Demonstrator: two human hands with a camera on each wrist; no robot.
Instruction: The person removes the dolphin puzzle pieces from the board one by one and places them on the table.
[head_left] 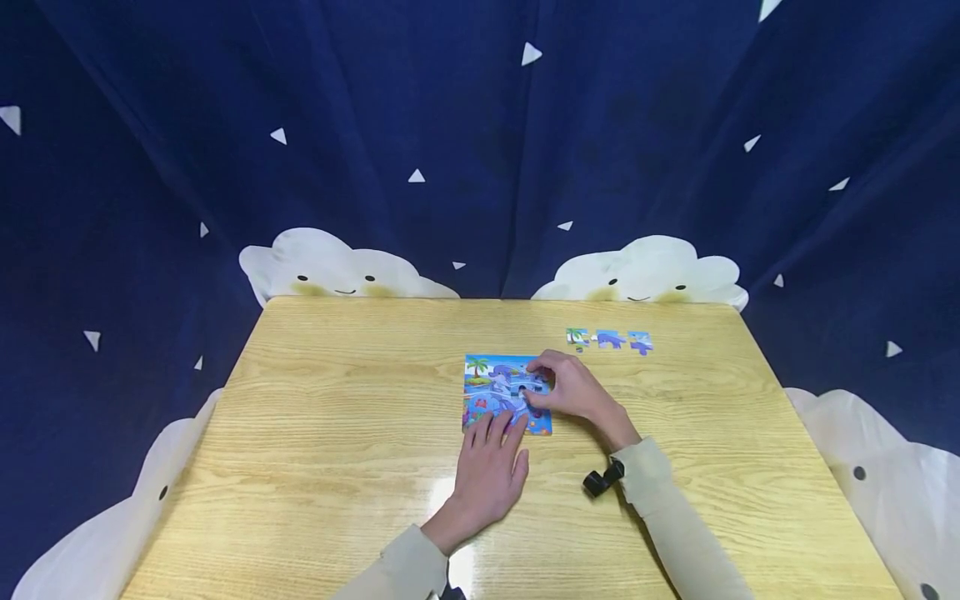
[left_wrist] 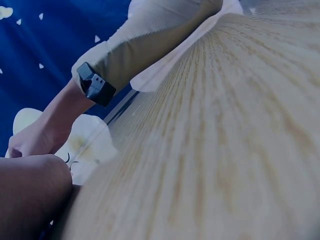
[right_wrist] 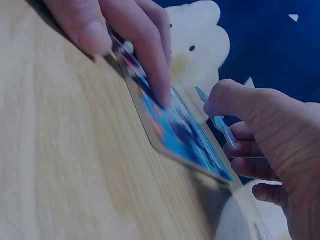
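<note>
A jigsaw puzzle [head_left: 477,390] with a dolphin, a palm tree and blue sea lies on the wooden table, a gap showing near its middle. My left hand [head_left: 486,475] lies at its near edge, fingers extended and fingertips on the picture. Over the right part of the puzzle, my right hand [head_left: 573,390] pinches a puzzle piece [right_wrist: 223,131] between thumb and fingers. The right wrist view shows this piece held tilted, above the board's surface. In the left wrist view the puzzle is out of sight, and the right hand [left_wrist: 37,140] appears behind a near part of the left hand.
Behind the puzzle to the right, three loose puzzle pieces [head_left: 609,339] lie in a row on the table [head_left: 337,433]. A dark blue curtain [head_left: 450,108] with white triangles and cloud shapes hangs beyond the table's far edge. Each sleeve carries a black wrist device [head_left: 603,479].
</note>
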